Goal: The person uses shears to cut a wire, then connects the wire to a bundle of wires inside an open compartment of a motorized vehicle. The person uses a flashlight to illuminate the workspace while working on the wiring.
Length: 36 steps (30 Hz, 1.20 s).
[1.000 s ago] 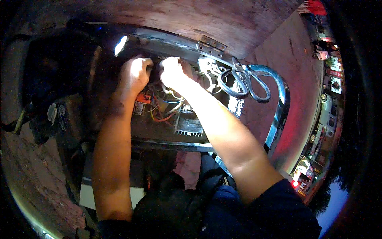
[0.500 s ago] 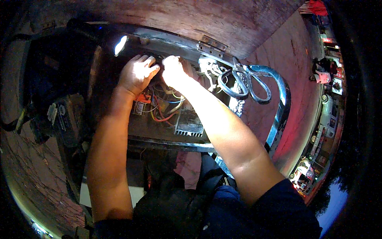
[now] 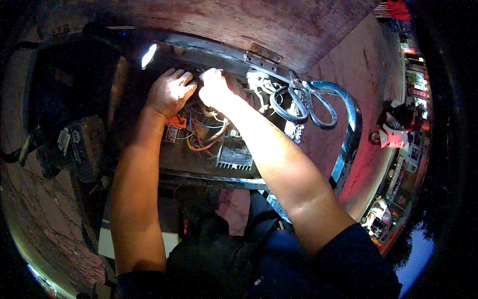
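Note:
Both my arms reach into an open compartment with a metal frame (image 3: pixel 214 180). My left hand (image 3: pixel 173 93) is closed, fingers curled at its far side; what they grip is too dark to make out. Close beside it my right hand (image 3: pixel 216 88) is closed too, its fingertips turned away and hidden. Under and between my wrists run coloured wires (image 3: pixel 200 145), red, yellow and blue. A finned metal box (image 3: pixel 235 155) lies below my right forearm, and an orange part (image 3: pixel 178 122) shows by my left wrist. White connectors (image 3: pixel 259 82) are bunched right of my right hand.
Black-handled scissors (image 3: pixel 298 107) rest at the compartment's right corner, beside a curved metal tube (image 3: pixel 354 119). A lit lamp (image 3: pixel 149 56) shines at the far left. A hinged wooden lid (image 3: pixel 209 22) stands behind. A dark battery-like block (image 3: pixel 87 149) sits left. A person (image 3: pixel 393 135) is on the street.
My hands stay nearly in place, with the right hand shifted very slightly left. On the street at the right, a person in a light top has come nearer.

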Tool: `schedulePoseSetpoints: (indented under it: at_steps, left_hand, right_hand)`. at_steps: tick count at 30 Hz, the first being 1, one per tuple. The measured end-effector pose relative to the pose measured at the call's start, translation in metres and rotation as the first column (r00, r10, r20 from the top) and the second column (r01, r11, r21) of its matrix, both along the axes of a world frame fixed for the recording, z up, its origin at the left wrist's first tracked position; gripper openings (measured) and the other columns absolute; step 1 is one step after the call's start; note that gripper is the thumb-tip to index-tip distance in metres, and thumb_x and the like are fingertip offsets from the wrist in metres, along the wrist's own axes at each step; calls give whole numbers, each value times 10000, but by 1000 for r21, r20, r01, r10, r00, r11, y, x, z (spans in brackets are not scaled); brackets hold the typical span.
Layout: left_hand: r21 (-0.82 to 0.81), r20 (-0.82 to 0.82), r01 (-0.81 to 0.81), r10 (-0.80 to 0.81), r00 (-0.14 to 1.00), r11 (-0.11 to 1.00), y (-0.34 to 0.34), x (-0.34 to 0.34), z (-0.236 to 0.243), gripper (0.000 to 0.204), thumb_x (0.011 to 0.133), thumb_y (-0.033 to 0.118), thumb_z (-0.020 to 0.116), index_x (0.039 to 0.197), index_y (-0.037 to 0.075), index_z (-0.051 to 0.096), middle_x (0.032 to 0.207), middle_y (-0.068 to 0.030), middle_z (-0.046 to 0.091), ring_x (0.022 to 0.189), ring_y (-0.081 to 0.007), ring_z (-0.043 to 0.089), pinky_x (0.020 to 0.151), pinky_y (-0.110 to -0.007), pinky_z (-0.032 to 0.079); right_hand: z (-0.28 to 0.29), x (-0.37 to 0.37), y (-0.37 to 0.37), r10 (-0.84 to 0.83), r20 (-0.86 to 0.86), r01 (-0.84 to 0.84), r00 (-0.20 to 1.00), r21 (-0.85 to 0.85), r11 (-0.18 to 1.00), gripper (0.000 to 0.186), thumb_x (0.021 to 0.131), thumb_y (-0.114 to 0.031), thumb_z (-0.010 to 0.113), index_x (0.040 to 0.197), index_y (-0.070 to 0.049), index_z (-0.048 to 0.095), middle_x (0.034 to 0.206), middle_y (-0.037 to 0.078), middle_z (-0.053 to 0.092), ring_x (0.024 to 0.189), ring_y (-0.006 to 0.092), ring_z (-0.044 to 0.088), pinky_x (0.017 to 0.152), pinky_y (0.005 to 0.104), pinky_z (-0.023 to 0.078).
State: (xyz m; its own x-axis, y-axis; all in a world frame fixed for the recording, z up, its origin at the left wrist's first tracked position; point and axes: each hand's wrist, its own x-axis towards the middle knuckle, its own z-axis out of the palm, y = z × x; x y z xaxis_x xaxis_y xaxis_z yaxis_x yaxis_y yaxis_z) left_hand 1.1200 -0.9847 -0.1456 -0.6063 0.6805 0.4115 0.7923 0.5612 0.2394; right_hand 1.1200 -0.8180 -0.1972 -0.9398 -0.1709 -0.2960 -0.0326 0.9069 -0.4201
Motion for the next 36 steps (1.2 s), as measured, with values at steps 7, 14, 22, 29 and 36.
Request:
schedulePoseSetpoints:
  at_steps: [7, 14, 22, 29, 36]
  left_hand:
    - [38, 197, -110, 100, 975, 993, 0, 5, 0, 178, 753, 128, 618, 912, 77, 681, 960, -115, 645, 922, -330, 616, 823, -418, 505]
    - [105, 850, -398, 126, 512, 911, 8, -6, -13, 209, 740, 137, 623, 883, 8, 705, 920, -220, 675, 891, -385, 645, 812, -428, 504]
    - [-3, 937, -483, 171, 304, 875, 1, -5, 11, 197, 756, 80, 636, 899, -33, 711, 852, -183, 703, 808, -247, 656, 732, -357, 504]
    - [134, 377, -253, 187, 907, 958, 3, -5, -6, 178, 823, 167, 613, 961, 69, 668, 984, -161, 653, 940, -363, 603, 827, -437, 493]
    - [134, 252, -172, 134, 958, 976, -1, 1, -7, 204, 880, 226, 544, 907, 88, 691, 974, -115, 631, 946, -338, 573, 844, -425, 484]
  right_hand:
    - [94, 4, -8, -56, 58, 53, 997, 51, 997, 201, 721, -86, 582, 874, -7, 686, 889, 210, 677, 917, 362, 666, 825, 410, 538]
    - [63, 4, -2, -56, 30, 58, 998, -80, 995, 208, 732, -160, 627, 881, -63, 735, 889, 184, 692, 891, 338, 676, 823, 408, 537]
    - [108, 3, -7, -91, 132, 89, 987, 19, 996, 199, 762, -199, 605, 876, -142, 758, 919, 160, 705, 897, 303, 688, 814, 394, 543]
    - [39, 17, 12, 48, -240, -31, 970, 71, 997, 312, 756, -117, 596, 1042, -14, 665, 1029, 215, 652, 969, 354, 634, 865, 404, 511]
    - [54, 16, 9, 125, -208, -116, 970, 52, 992, 329, 742, -76, 589, 1053, 25, 621, 1024, 222, 620, 956, 378, 611, 870, 407, 500]
